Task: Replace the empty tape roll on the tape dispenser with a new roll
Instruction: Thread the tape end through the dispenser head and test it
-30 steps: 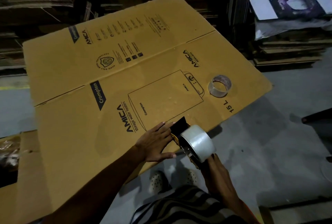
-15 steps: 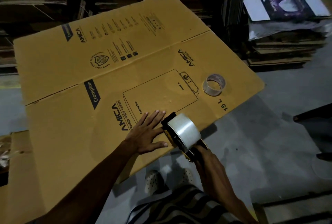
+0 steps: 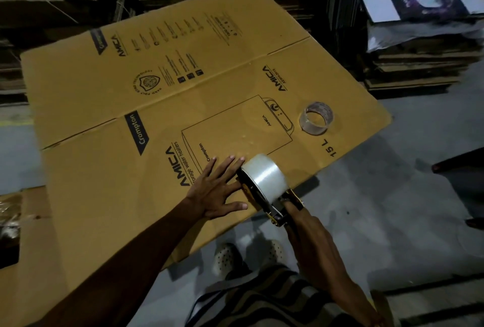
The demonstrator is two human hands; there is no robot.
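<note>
My left hand [image 3: 217, 190] lies flat on the carton [image 3: 110, 169], palm down, fingers [image 3: 227, 162] spread and holding nothing, the fingertips just over the printed "Crompton" word and the side of the hand right beside the dispenser [image 3: 264, 195]. My right hand [image 3: 311, 237] is wrapped around the dispenser's handle near the carton's front edge, with one finger stretched forward along the top of the frame toward the roll. The new roll [image 3: 265, 176], clear and full, sits on the dispenser's hub, and the dispenser's front end is down against the cardboard close to my left fingers. The empty core [image 3: 316, 118] stands on its edge farther out on the carton, well apart from both hands, beside the outline drawing of a heater and above the "15 L" mark. The carton is a flattened brown sheet with a crease across it, lying over a grey floor [image 3: 392, 195]. Stacks of cardboard [image 3: 413, 69] fill the dim background
</note>
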